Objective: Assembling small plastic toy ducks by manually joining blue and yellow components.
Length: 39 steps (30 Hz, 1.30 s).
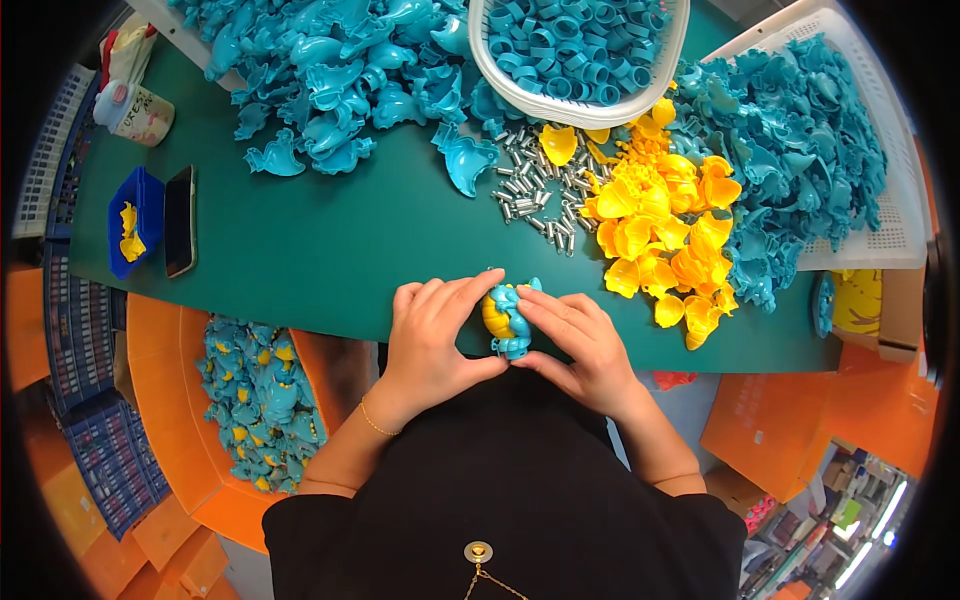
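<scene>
Between both hands, at the near edge of the green table, is a small teal and yellow plastic toy figure. My left hand closes on its left side, index finger at the top and thumb at the bottom. My right hand grips the other side, fingertips over the upper part and thumb beneath. Fingers hide parts of the figure's edges. Beyond the hands lie small metal cylinders, a loose teal shell piece and a heap of yellow shell pieces.
A white basket holds teal rings. Teal parts are heaped at the far left and in a white crate at right. A blue tray, phone and jar stand left. An orange bin holds teal-yellow figures.
</scene>
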{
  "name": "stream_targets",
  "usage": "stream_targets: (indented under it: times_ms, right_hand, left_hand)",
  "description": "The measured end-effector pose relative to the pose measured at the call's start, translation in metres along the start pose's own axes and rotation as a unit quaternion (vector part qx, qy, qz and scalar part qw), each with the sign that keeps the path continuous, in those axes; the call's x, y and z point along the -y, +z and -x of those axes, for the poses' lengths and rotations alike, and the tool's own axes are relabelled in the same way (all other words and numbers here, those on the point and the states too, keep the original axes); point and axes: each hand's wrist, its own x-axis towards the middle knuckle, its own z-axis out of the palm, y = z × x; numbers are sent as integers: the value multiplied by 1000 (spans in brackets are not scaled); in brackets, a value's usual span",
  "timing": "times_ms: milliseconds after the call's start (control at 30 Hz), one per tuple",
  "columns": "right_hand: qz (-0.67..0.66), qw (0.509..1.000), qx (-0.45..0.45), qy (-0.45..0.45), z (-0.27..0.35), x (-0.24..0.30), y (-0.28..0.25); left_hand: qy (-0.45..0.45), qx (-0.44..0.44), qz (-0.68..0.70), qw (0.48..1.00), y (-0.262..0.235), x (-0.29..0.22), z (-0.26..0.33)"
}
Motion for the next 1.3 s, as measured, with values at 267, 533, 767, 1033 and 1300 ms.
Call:
stream_targets:
  times_ms: [267, 533, 767, 1033, 1300]
  right_hand:
    - [61, 998, 9, 8, 0, 6, 0]
    - [54, 998, 39, 9, -12, 5, -4]
    - [46, 999, -2, 6, -7, 7, 11]
    - [-160, 976, -134, 62, 8, 2, 29]
    - [-313, 944, -87, 58, 14, -4, 18]
  left_hand:
    - [-2, -7, 2, 1000, 1, 1, 2]
    - [0, -20, -1, 1000, 4, 4, 1]
    - [-19, -20, 7, 1000, 2, 3, 0]
    - [-96, -7, 225, 970, -7, -5, 8]
    - [-87, -3, 504, 860, 11, -4, 17]
